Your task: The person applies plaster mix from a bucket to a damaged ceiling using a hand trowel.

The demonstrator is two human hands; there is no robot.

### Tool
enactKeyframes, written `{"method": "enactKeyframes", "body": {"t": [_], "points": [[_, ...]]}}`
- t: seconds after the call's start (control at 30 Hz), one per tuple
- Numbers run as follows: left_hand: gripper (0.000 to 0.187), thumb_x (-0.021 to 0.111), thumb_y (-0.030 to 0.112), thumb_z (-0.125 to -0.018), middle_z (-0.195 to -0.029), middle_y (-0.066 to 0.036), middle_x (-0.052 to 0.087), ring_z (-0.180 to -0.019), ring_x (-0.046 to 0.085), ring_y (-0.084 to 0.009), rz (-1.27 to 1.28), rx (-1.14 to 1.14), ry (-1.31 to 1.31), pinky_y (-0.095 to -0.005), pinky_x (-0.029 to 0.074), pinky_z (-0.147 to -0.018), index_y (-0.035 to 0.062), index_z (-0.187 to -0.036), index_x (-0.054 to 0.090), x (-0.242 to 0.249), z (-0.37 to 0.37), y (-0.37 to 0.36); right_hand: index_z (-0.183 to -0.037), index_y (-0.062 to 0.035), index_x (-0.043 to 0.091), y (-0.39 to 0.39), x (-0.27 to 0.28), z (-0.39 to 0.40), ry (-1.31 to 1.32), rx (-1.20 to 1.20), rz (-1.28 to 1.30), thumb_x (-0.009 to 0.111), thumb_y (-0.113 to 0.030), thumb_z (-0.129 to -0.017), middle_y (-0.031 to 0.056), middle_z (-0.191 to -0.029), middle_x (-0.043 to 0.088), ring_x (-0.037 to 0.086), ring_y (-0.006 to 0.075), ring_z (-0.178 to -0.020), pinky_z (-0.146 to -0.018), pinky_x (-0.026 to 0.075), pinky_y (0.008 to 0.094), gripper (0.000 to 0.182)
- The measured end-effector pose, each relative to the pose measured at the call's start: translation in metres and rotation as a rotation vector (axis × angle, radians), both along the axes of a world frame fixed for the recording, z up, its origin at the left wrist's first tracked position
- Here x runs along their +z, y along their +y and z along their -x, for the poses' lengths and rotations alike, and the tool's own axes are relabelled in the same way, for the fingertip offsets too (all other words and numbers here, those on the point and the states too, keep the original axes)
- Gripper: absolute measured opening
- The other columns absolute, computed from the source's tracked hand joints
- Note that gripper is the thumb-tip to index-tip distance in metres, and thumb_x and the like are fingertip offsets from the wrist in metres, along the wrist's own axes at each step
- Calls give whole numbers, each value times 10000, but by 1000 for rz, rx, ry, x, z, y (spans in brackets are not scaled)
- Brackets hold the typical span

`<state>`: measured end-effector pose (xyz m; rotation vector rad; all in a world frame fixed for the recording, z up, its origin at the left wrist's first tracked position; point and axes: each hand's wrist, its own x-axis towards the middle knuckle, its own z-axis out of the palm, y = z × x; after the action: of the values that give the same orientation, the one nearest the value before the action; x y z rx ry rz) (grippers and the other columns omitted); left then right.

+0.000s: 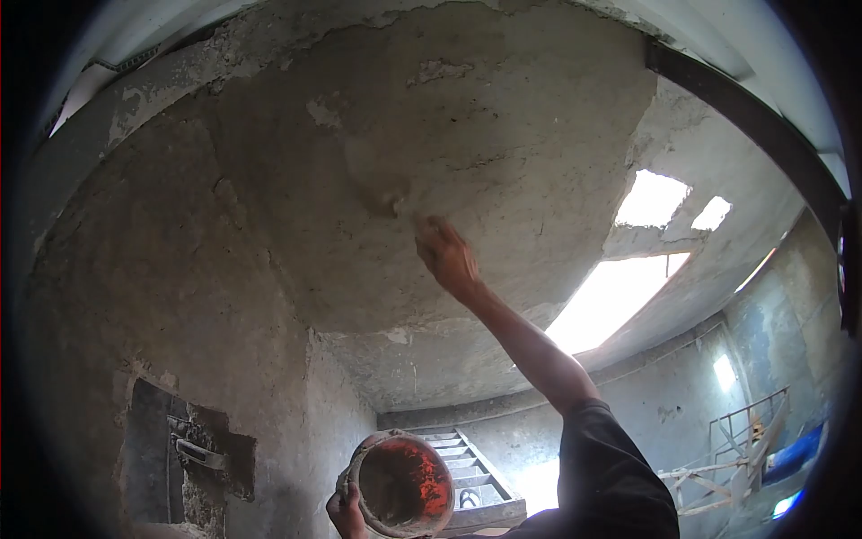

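Note:
My left hand grips the side of a round bucket at the bottom of the view. The bucket is crusted with grey mortar, and red shows on its inner wall. My right arm reaches up toward the grey plastered wall. At its end, my right hand is close to that surface, its fingertips smeared by motion. Just up and left of the fingers is a small blurred grey-brown lump, apparently mortar. Whether the right hand holds anything cannot be made out.
A ladder-like frame stands behind the bucket. At lower left is a wall recess with a metal piece in it. Bright openings pierce the wall on the right. Metal railings and a blue object are at far right.

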<state>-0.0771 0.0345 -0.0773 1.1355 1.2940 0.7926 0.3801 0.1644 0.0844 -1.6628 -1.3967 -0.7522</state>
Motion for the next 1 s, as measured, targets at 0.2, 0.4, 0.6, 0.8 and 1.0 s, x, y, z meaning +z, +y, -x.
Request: {"method": "enactKeyframes", "body": {"t": [0.2,0.4,0.6,0.8,1.0], "points": [[266,692,250,-867,-723,10,570,-665,501,-107,67,83,-78,-285,422,-620,7,-783,625,-29,8,7,-1342,-79,503,-20,31,-26,321,-153,-141,633,-139,-880,173,-1125,577,624,273,-944,-704,531,375,483],[282,691,259,-868,-717,2,584,-651,511,-115,-2,0,27,-292,427,-617,-1,-777,631,-23,7,5,-1323,-37,502,-14,76,-59,131,-220,-397,635,-137,-876,201,-1112,579,625,318,-897,-746,521,401,477],[266,688,238,-869,-701,18,562,-643,492,-106,5,18,47,-285,417,-609,9,-749,623,-42,12,8,-1279,-125,528,-25,-10,-35,-34,35,194,663,-152,-823,174,-1246,560,593,339,-1062,-861,516,421,476],[280,702,232,-848,-720,-30,605,-639,515,-128,16,5,74,-307,434,-599,-37,-794,650,-10,3,6,-1293,-126,503,-90,-100,7,363,-282,-31,636,-211,-860,147,-1096,616,653,273,-875,-709,549,385,461],[290,706,240,-856,-765,-38,607,-676,554,-154,88,54,1,-303,460,-628,-41,-839,636,10,-8,4,-1105,-53,411,-109,-146,-11,1561,-208,-641,541,-283,-932,74,-826,492,515,135,-537,-422,461,314,316]]}}
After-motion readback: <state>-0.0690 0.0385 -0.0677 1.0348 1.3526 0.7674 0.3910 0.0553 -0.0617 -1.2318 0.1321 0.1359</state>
